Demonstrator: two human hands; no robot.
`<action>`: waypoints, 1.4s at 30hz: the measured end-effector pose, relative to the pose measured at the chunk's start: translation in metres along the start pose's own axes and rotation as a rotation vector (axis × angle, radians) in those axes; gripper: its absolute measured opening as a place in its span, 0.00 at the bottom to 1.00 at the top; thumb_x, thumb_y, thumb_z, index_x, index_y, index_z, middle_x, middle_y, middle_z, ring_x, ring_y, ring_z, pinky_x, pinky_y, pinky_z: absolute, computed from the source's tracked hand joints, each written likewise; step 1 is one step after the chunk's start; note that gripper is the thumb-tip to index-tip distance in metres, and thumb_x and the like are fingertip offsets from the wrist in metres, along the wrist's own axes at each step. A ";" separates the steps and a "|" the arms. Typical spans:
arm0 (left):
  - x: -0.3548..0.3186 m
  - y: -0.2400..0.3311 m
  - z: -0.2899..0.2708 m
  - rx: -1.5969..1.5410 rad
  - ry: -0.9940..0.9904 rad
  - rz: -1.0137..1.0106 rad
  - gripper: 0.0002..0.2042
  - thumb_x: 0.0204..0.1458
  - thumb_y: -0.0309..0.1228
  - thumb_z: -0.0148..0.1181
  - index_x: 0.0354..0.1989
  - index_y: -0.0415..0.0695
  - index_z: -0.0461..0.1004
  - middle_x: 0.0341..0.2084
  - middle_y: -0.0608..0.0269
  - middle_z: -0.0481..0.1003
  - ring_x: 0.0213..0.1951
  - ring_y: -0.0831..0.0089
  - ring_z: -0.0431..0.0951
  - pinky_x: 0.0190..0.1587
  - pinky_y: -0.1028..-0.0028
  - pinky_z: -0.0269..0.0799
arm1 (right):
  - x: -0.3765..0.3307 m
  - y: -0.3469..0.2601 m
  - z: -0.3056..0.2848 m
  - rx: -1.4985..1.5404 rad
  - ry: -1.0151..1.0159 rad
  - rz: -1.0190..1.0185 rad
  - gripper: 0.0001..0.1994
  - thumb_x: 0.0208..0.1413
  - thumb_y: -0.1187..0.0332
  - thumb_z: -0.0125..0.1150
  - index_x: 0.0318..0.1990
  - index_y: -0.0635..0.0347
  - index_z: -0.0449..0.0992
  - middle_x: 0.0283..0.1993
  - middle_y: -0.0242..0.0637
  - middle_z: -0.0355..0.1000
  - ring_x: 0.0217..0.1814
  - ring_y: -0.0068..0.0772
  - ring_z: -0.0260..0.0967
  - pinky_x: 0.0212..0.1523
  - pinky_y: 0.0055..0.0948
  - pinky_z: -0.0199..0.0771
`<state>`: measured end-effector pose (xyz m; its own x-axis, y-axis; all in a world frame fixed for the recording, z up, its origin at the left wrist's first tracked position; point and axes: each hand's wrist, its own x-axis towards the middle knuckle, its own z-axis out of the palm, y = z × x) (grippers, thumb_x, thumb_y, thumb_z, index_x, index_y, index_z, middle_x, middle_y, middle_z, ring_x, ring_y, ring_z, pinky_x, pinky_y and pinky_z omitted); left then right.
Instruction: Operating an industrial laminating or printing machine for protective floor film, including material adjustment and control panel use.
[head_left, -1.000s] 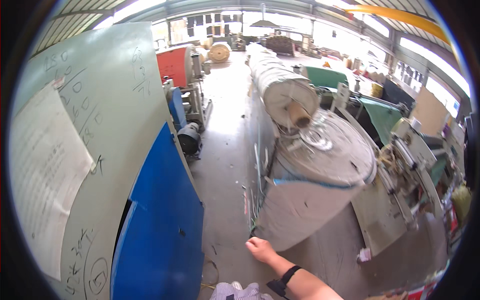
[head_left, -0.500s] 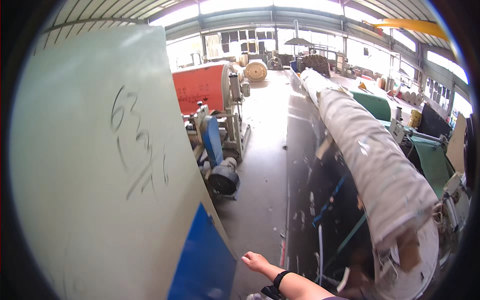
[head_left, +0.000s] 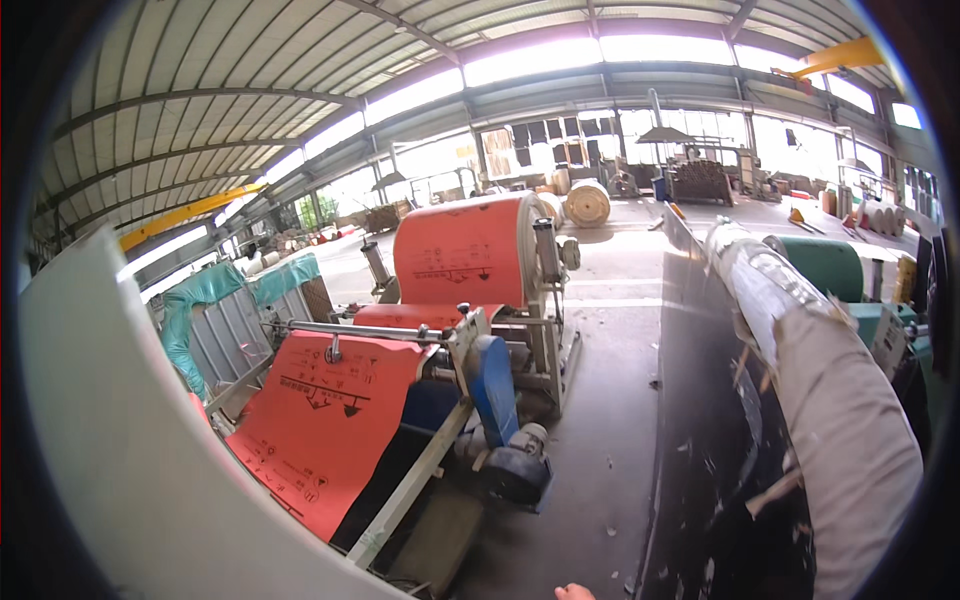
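Only a fingertip of the right hand shows at the lower edge, over the concrete floor (whether the fingers are spread or closed, I cannot tell). It sits between the black sheet and the red-paper roll machine.

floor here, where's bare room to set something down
Bare concrete aisle runs between the orange roll machine and the black sheet under the long grey roll. It is crowded around the blue motor; a hand shows at the bottom edge.
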<state>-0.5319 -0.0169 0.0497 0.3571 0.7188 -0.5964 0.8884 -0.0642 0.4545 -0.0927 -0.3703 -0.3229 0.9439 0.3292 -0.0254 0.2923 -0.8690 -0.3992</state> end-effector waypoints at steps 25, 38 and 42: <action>-0.289 -0.397 -0.083 -0.248 0.443 -0.612 0.30 0.60 0.43 0.55 0.67 0.42 0.58 0.62 0.48 0.66 0.62 0.53 0.67 0.62 0.56 0.65 | -0.178 -0.092 -0.120 0.103 -1.197 -0.031 0.25 0.64 0.52 0.49 0.55 0.67 0.73 0.58 0.50 0.71 0.63 0.51 0.65 0.57 0.46 0.67; -0.546 -0.508 0.293 -1.221 0.581 -1.152 0.31 0.62 0.41 0.52 0.70 0.43 0.51 0.67 0.48 0.58 0.67 0.49 0.59 0.66 0.52 0.58 | -0.259 -0.509 -0.093 -0.851 -1.193 -1.143 0.25 0.65 0.52 0.48 0.55 0.67 0.72 0.59 0.48 0.70 0.64 0.50 0.64 0.56 0.46 0.67; -0.573 -0.555 0.339 -1.205 0.501 -1.179 0.32 0.61 0.40 0.54 0.71 0.44 0.50 0.69 0.52 0.54 0.69 0.52 0.55 0.68 0.57 0.56 | -0.402 -0.532 -0.035 -1.085 -1.283 -1.334 0.25 0.65 0.52 0.48 0.55 0.67 0.72 0.59 0.48 0.70 0.64 0.50 0.64 0.56 0.46 0.67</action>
<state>-1.1317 -0.6280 -0.0856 -0.5821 0.1397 -0.8011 -0.1875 0.9355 0.2993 -0.6226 -0.0529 -0.0681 -0.3081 0.3639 -0.8790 0.9129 0.3732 -0.1654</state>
